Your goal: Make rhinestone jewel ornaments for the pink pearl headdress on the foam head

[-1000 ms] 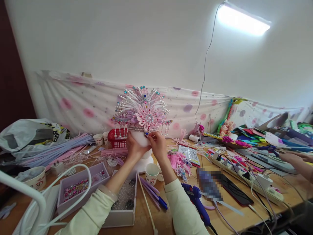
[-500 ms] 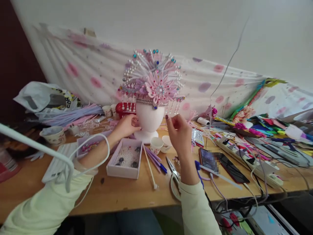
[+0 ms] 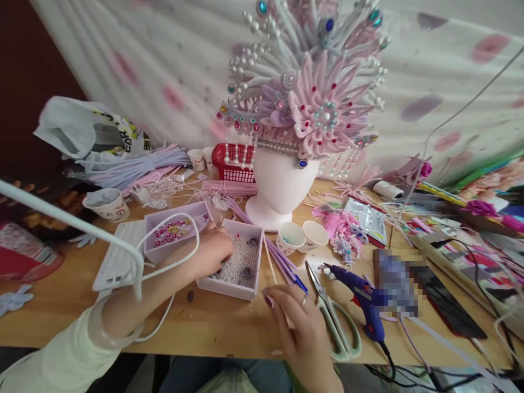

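Note:
My left hand [image 3: 210, 251] reaches across a lilac box of coloured gems [image 3: 174, 229], its curled fingertips dipping into a second lilac box of pearl beads [image 3: 237, 289]. Whatever those fingertips pinch is hidden. Low in front, my right hand [image 3: 303, 330] has its thumb and fingers closed around the lower end of a thin cream stick [image 3: 270, 262]. Behind the boxes stands a white mannequin head [image 3: 282, 183]. It wears a headdress [image 3: 327, 114] with a large pink flower, pearl sprays, gems and hanging bead strings.
Right of my right hand lie scissors [image 3: 333, 316] and a blue glue gun [image 3: 360, 295] with its cable. Two paper cups [image 3: 290, 237] stand by the mannequin's base. A white bent arm [image 3: 82, 221] crosses in front of my left forearm. Phones [image 3: 450, 300] lie farther right.
My left hand has left the mannequin's side and come down to the bead box. My right hand has lowered onto the stick. The view has moved closer and tilted down.

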Available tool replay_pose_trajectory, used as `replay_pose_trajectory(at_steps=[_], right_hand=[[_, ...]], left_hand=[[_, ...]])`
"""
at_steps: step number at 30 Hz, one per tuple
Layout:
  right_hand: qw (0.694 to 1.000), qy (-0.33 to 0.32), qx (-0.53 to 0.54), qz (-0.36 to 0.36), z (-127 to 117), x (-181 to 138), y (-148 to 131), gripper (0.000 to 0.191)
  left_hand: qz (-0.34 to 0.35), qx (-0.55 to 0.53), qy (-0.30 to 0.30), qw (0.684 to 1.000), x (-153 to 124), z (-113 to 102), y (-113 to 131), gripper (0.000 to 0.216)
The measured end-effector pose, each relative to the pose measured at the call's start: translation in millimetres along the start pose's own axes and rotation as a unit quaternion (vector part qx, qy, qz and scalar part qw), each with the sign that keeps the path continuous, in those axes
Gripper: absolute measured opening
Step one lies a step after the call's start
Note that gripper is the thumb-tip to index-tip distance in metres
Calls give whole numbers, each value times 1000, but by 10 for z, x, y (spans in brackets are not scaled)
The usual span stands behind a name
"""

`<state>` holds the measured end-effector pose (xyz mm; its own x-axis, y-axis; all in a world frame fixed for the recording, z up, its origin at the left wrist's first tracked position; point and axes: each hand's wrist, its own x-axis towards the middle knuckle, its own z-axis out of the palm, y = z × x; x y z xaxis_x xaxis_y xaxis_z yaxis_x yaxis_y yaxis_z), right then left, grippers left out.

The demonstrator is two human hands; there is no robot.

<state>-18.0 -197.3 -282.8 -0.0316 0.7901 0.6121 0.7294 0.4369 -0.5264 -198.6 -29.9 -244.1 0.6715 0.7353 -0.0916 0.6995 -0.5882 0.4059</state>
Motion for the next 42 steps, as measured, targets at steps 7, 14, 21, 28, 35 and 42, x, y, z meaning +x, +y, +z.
replay_pose_trajectory(at_steps=[7, 14, 21, 28, 35, 42], right_hand=[[997, -36, 70, 13, 9, 183, -99, 22], [995, -68, 56, 41, 33, 355, 59, 24], [995, -64, 54, 61, -9, 377, 30, 17], [931, -18, 244, 269, 251, 454, -216, 21], [972, 6, 122, 202, 166, 445, -72, 20], [979, 12, 20, 203, -66, 341, 49, 10]], left_hand=[[35, -66, -12, 997, -8, -67, -264, 24], [-121, -374, 116, 912, -53, -119, -327, 27], [-110, -515, 183, 830, -162, -158, -75, 24], [34, -321, 376, 869, -460, 53, 277, 26], [109, -120, 378, 912, -453, 169, -12, 17], [84, -51, 59, 993, -145, 111, 9, 23]])
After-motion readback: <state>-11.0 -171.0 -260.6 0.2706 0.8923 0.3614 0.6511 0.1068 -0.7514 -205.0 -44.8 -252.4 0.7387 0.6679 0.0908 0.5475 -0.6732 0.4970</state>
